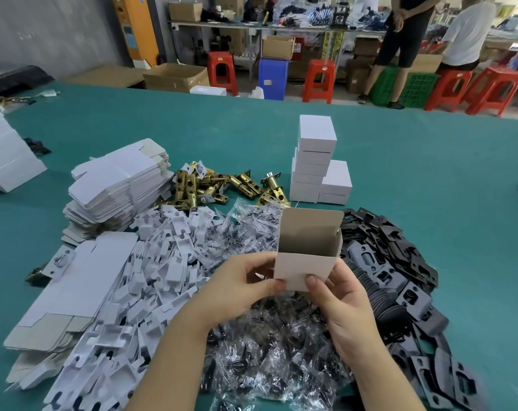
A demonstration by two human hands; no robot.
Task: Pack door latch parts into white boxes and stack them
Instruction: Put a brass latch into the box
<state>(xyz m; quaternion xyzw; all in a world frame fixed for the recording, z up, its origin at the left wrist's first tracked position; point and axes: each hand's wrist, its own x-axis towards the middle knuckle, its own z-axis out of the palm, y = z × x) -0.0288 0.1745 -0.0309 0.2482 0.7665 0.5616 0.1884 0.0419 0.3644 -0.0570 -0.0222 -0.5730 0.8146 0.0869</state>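
The white box (pixel 306 269) is in both my hands, upright with its top flap standing open, held above the near middle of the green table (pixel 429 173). My left hand (pixel 242 287) pinches its lower left corner between thumb and curled fingers; my right hand (pixel 345 304) grips the lower right side, thumb pressed on the front face. Finished boxes (pixel 318 164) stand stacked beyond, brass latches (pixel 219 186) just left of them.
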